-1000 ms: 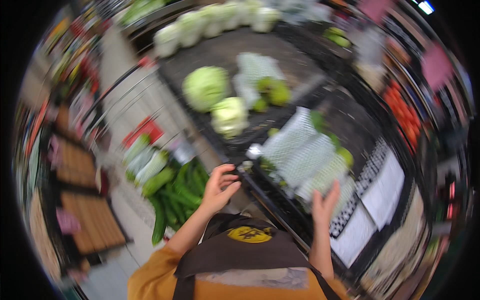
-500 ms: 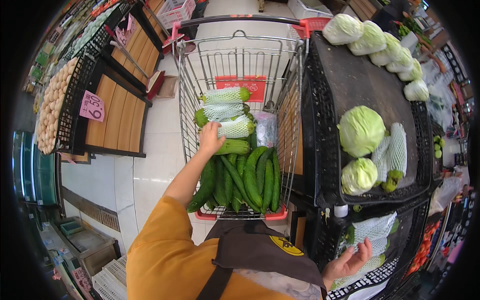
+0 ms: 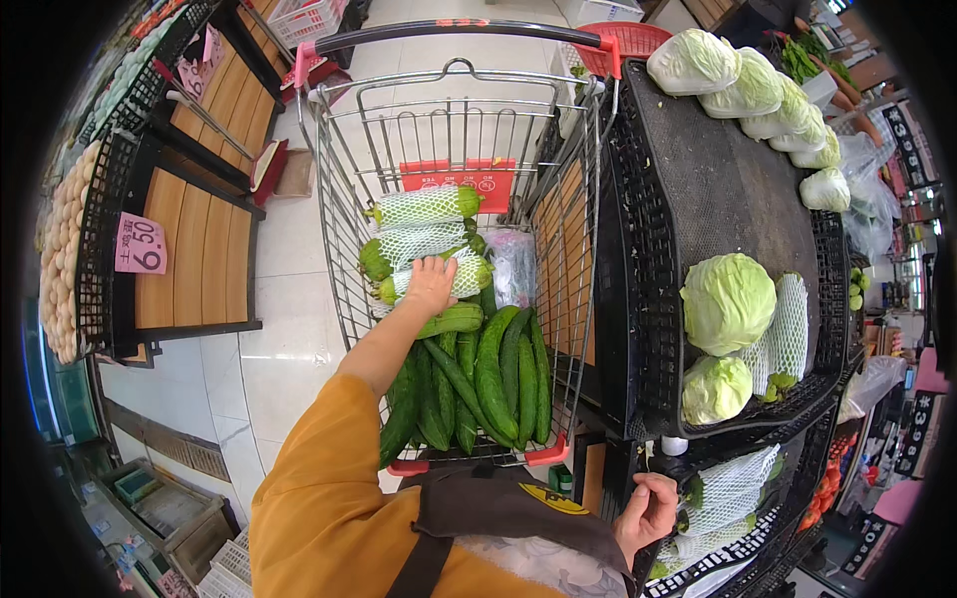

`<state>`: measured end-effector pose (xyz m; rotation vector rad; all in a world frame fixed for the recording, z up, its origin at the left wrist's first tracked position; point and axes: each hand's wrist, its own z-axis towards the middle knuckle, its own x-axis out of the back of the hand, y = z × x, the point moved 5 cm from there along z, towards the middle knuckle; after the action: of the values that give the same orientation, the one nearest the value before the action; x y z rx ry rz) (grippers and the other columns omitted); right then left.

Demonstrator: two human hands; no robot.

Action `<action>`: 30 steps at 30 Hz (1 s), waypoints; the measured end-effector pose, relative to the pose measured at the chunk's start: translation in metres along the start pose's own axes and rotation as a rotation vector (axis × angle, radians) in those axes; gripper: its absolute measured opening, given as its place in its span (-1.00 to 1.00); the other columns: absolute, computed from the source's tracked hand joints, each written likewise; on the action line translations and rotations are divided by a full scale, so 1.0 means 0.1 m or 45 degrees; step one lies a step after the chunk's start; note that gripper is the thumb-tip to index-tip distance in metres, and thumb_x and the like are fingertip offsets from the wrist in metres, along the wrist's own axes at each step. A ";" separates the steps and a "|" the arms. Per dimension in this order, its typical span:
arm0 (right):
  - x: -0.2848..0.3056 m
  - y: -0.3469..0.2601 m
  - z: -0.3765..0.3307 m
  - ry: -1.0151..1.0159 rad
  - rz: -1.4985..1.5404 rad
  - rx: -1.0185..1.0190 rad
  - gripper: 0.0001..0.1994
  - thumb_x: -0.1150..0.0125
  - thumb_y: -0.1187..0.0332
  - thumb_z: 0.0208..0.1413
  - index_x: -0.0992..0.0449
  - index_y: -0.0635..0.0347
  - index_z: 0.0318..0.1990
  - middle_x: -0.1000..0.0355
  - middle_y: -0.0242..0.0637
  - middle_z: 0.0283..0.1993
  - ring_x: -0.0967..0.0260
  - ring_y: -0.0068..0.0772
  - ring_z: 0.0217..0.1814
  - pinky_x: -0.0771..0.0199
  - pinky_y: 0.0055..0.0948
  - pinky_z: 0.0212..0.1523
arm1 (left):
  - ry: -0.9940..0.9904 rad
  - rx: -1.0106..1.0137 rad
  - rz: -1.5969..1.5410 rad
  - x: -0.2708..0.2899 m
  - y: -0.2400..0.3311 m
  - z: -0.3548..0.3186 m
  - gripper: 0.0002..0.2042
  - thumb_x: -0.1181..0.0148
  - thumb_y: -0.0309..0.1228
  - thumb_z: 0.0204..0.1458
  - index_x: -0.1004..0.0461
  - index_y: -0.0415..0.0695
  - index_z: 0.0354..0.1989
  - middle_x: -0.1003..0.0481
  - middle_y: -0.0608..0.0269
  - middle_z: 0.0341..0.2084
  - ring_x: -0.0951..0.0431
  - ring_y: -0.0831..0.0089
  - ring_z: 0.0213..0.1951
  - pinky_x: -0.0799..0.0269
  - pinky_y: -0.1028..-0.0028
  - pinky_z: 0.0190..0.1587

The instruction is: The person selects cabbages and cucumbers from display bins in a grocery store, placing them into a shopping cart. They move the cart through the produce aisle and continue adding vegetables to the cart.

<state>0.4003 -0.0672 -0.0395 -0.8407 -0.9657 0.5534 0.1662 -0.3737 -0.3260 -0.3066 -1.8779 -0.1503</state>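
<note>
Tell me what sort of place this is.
Most likely a supermarket produce section: a wire shopping cart loaded with cucumbers, black display shelves of cabbages, and a pink price tag.

Left arm in orange sleeve stretched forward, forearm bare, left hand (image 3: 430, 284) palm down with fingers curled over in a loose grip. Right hand (image 3: 648, 508) low beside the body, fingers bent, closed lightly.

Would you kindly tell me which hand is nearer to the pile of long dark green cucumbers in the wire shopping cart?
Left. The left hand rests on a net-wrapped gourd just above the cucumbers; the right hand is outside the cart, by the lower crate.
</note>
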 end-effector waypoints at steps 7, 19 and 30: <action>0.02 -0.06 -0.07 -0.163 -0.015 0.000 -0.91 -0.04 0.65 -0.10 -0.39 0.32 -0.40 -0.39 -0.20 -0.55 -0.31 -0.34 -0.48 -0.31 -0.50 -0.42 | -0.023 -0.067 -0.118 0.07 -0.16 0.03 -0.25 -0.30 -0.06 -0.28 -0.11 -0.16 0.06 -0.38 0.04 -0.20 -0.37 0.17 -0.12 -0.11 0.21 -0.03; -0.72 0.15 -0.06 -0.641 0.684 -0.190 -0.19 -0.39 0.27 -0.26 -0.06 0.26 0.17 -0.08 -0.08 0.18 -0.15 -0.19 0.15 -0.28 -0.37 0.01 | -0.029 -0.352 -2.787 1.56 0.57 -1.45 -0.12 -0.47 -0.17 -0.39 -0.09 -0.21 0.14 -0.34 0.17 -0.01 -0.41 0.39 -0.04 -0.37 0.36 -0.02; 0.39 0.14 -0.34 -0.262 0.309 0.116 -0.20 -0.46 0.35 -0.41 -0.18 0.30 0.10 -0.38 -0.11 -0.13 -0.41 -0.23 -0.15 -0.41 -0.36 -0.16 | 0.089 -0.807 -2.757 2.97 2.28 -2.32 -0.16 -0.42 -0.32 -0.31 -0.04 -0.20 0.18 -0.20 0.09 0.12 -0.26 0.37 0.10 -0.16 0.37 0.13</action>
<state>0.4486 -0.0430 -0.0421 -0.8354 -1.0226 0.9005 0.3547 -0.1737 0.0187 1.3985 -1.1990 -2.0791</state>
